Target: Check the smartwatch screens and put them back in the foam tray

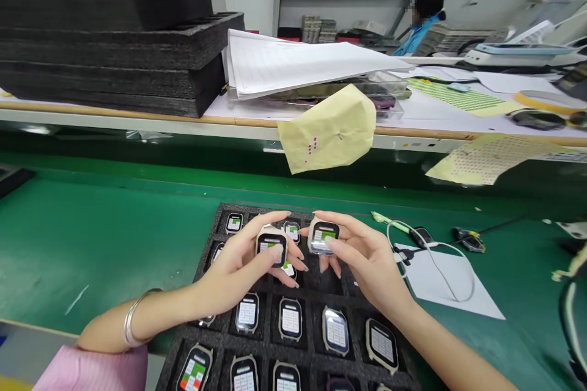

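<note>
My left hand (250,253) is closed around a smartwatch case (270,243), its thumb lying on the lit screen. A second smartwatch case (322,233) is gripped in my right hand (360,247), with the thumb at the lower edge of its screen, which shows green and white blocks. Both hands hover over a black foam tray (270,351) whose compartments hold several more watch cases with lit screens, such as one watch (290,319) below my hands. Most of these show white grids; the watch (195,369) at front left shows green and red blocks. My hands hide some compartments.
The tray lies on a green bench (114,244). At right are a white cable (452,244), a green pen (389,222) and a white sheet (452,284). A shelf above carries stacked black foam (101,43) and papers (302,64). A person in blue (419,21) is in the background.
</note>
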{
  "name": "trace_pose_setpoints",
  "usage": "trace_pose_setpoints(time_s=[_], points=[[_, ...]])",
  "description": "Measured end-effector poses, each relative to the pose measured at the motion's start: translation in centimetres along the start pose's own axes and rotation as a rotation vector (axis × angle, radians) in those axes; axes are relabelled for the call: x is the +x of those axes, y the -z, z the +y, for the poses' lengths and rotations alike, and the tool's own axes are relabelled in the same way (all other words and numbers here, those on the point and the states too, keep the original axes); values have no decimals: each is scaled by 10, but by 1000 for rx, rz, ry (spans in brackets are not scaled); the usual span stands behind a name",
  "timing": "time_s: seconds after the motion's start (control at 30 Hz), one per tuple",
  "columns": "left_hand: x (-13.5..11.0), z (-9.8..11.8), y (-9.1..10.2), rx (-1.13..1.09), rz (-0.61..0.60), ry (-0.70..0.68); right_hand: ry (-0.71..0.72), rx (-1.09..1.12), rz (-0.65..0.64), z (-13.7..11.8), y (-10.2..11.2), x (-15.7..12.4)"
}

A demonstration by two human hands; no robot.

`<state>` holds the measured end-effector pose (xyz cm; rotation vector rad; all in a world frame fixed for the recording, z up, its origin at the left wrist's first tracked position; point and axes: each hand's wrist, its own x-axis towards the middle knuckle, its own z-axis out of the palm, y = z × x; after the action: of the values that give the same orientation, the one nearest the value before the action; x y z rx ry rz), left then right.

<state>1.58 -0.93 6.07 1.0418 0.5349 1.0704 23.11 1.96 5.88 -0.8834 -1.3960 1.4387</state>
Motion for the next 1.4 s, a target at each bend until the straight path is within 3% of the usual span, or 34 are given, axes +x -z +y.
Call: trace_pose_setpoints(time_s=[0.1, 0.23, 0.47, 0.83, 1.13, 1.27, 1.4], points=[[2, 0, 3, 9, -7, -31, -21, 42, -82, -3, 0, -1], [3, -1, 7, -19, -53, -30, -46, 43, -98, -5, -2, -1], [5, -5, 5, 0, 18, -17, -22, 105, -163, 1, 2, 0], [8, 0, 5, 90, 17, -45, -26, 38, -65, 6, -3, -4], [9, -1, 6, 116, 37, -36, -39, 104, -242, 5, 3, -7], [7, 0, 5, 42, -38, -38, -74, 54, -183, 0, 0, -12], [5, -5, 3, 18, -33, -12, -79, 22, -156, -1, 1, -17]])
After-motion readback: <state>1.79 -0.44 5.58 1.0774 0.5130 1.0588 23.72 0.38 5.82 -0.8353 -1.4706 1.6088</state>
